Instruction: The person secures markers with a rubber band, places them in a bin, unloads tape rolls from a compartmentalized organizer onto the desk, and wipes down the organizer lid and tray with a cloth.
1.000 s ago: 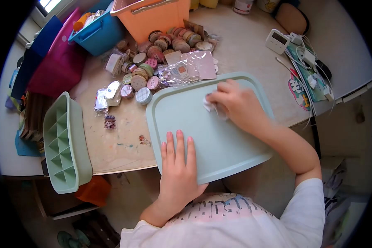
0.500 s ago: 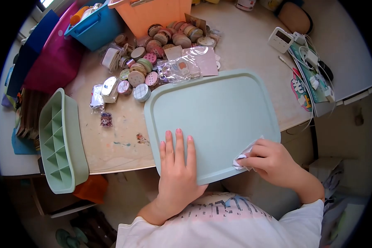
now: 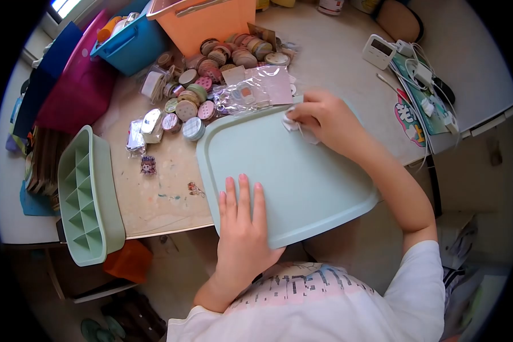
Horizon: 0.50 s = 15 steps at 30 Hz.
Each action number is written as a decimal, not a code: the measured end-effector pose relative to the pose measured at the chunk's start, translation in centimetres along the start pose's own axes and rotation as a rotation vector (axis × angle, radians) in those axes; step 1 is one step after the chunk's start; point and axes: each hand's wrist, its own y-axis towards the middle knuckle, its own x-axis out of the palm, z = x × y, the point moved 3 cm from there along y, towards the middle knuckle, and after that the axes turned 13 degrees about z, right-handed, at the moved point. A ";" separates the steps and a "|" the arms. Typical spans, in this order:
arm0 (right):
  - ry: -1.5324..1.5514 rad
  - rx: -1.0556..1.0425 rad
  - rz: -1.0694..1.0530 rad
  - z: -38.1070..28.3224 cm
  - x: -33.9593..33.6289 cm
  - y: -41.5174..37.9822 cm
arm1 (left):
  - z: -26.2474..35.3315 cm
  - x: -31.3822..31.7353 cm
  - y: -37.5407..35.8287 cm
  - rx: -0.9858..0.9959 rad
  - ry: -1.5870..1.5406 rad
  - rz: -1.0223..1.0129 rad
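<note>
A pale green rectangular lid with a raised rim (image 3: pixel 302 196) lies on the table and juts over its front edge. My left hand (image 3: pixel 244 228) rests flat on the lid's lower left, fingers stretched out. Near the lid's far edge, my right hand (image 3: pixel 328 122) is closed on a crumpled white tissue (image 3: pixel 290 122), pressing it against the surface. Just beyond the far left corner lie several rolls of washi tape (image 3: pixel 194 129) and a clear plastic packet (image 3: pixel 251 94).
A green divided box (image 3: pixel 117 211) stands at the left table edge. Behind are an orange bin (image 3: pixel 202 25), a blue basket (image 3: pixel 132 50) and a magenta bin (image 3: pixel 77 85). A white digital timer (image 3: pixel 379 51) and tangled white cables (image 3: pixel 424 74) lie at the right.
My right hand has carried the tissue from the lid's near right corner up to its far edge. My left hand has stayed on the lid.
</note>
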 end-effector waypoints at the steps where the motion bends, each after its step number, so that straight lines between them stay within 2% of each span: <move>1: -0.002 0.000 -0.001 -0.7 -0.9 -0.5 | 0.0 -0.1 0.0 0.000 -0.002 0.001; 3: 0.075 0.071 -0.192 -3.7 -3.4 -3.0 | 0.0 -0.1 0.1 -0.001 0.003 -0.005; 8: 0.088 0.081 -0.337 -8.2 -8.3 -8.9 | 0.2 0.1 0.1 -0.004 0.009 -0.006; 11: -0.003 0.107 -0.325 -8.4 -9.0 -10.0 | 0.1 0.4 0.1 0.004 0.020 0.007; 15: -0.040 0.149 -0.303 -7.1 -7.3 -7.8 | 0.1 0.2 0.0 0.004 0.024 0.001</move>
